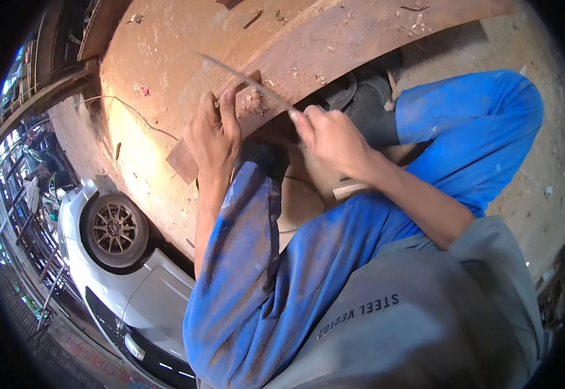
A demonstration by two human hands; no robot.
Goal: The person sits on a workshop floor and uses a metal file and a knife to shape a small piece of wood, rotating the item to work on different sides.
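Note:
My right hand (334, 139) is closed around the near end of a long, thin grey tool that looks like a file (266, 93). It slants up and to the left, across a small brown wooden piece (251, 78). My left hand (212, 133) pinches that piece against a long wooden plank (289, 71), thumb on the near side. The lower part of the piece is hidden by my fingers. Wood shavings (254, 102) lie on the plank beside the tool.
A dusty tan floor (166, 45) with scattered chips spreads around. My blue-trousered legs (250, 214) are bent on either side of the work. At the left stands a silver car (156, 292). A thin cord (130, 107) crosses the floor. Dark footwear (373, 104) shows below the plank.

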